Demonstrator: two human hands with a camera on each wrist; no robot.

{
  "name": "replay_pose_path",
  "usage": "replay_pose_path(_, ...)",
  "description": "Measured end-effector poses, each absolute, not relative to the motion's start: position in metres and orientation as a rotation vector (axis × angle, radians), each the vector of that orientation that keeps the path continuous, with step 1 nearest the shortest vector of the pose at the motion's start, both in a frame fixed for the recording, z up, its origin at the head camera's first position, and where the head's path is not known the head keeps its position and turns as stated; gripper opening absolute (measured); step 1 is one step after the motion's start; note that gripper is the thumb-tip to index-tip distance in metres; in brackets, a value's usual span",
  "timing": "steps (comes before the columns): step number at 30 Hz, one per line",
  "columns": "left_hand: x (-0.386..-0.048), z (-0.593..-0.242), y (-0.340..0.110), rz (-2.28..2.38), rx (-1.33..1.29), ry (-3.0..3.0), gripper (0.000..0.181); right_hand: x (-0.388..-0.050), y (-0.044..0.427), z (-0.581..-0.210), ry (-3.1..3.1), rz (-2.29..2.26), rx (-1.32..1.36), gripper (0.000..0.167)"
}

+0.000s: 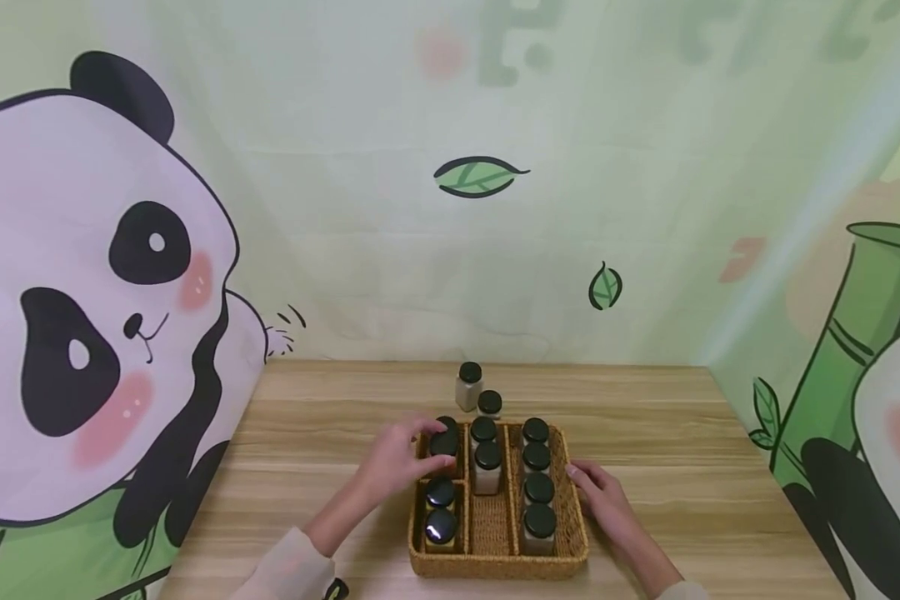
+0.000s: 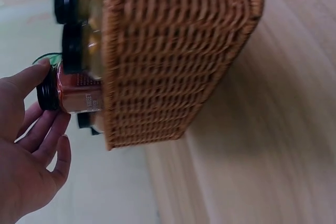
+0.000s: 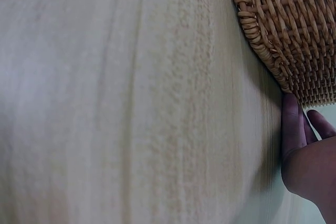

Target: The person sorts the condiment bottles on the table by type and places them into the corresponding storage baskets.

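Note:
My left hand (image 1: pixel 393 454) pinches the black lid of a spice jar (image 2: pixel 79 90) with reddish contents between thumb and fingers. The jar's lower part is inside the back-left compartment of a woven basket (image 1: pixel 495 567), partly hidden by the wall. In the left wrist view the left hand (image 2: pixel 31 140) reaches the jar from beside the basket. At the basket's right side, my right hand (image 1: pixel 603 500) touches the wicker with extended fingers; the right wrist view shows its fingers (image 3: pixel 292 124) against the low edge, thumb apart.
Several black-lidded jars (image 1: pixel 540 523) stand in the right compartment. Two jars (image 1: pixel 487 471) are in the middle one, and two yellowish jars (image 1: pixel 441 527) at front left. Behind the basket, a tall jar (image 1: pixel 468 390) and a shorter jar (image 1: pixel 489 404) stand on the wooden table (image 1: pixel 330 400).

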State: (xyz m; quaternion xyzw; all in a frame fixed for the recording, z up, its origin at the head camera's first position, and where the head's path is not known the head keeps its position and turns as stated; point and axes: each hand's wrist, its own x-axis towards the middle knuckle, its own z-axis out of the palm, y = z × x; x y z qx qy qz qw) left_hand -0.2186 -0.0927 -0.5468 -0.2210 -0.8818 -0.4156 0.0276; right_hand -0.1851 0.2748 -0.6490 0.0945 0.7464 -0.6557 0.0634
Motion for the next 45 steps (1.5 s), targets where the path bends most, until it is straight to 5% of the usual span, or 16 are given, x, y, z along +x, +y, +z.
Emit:
replay_pose_path(26,-0.217,-0.572,-0.087,-1.243,-0.636,-2.788,0.048,-0.185,0.273,-0.651,2.246,-2.001,0.302,0.058)
replay_pose_path(45,-0.236,-0.545,-0.095,-1.280,-0.752,-2.763,0.037,-0.183,0.272,-0.647,2.272,-1.993,0.282,0.059)
